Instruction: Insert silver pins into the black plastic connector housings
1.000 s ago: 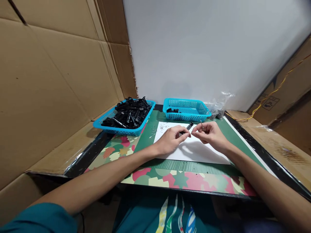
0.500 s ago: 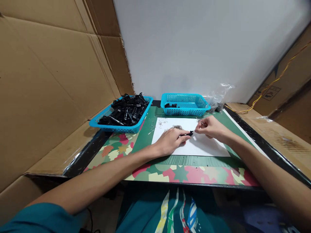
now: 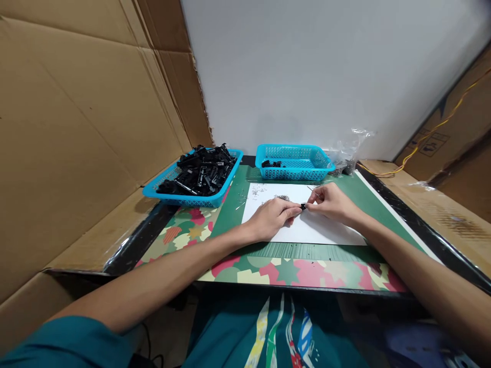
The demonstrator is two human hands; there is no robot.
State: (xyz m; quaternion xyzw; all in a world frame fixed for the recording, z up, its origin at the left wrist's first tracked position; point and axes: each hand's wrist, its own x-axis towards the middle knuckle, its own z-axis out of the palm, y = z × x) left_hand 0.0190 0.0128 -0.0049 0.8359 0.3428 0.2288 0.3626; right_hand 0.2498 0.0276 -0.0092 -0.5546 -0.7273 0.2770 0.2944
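My left hand (image 3: pixel 273 217) is closed on a small black plastic part (image 3: pixel 303 206), its tip showing past the thumb and forefinger. My right hand (image 3: pixel 330 202) meets it from the right, thumb and forefinger pinched at the part's end. A thin metal pin-like piece (image 3: pixel 311 189) sticks out from behind the right fingers; its lower end is hidden. Both hands are over a sheet of white paper (image 3: pixel 326 234). Behind the left hand lies a heap of tiny metal pieces (image 3: pixel 283 198), with more small pieces (image 3: pixel 256 191) scattered on the paper's far left corner.
A blue basket (image 3: pixel 215 200) heaped with black plastic parts (image 3: pixel 203 171) stands at the left. Another blue basket (image 3: pixel 295 175) at the back holds a few black parts (image 3: pixel 271 164). Beside it rests a clear plastic bag (image 3: pixel 349 158). Cardboard walls (image 3: pixel 76 102) flank the table.
The right fingertips have come closer to the black part and now touch its end. Less of the part shows beyond the left fingers. The camera view has shifted slightly.
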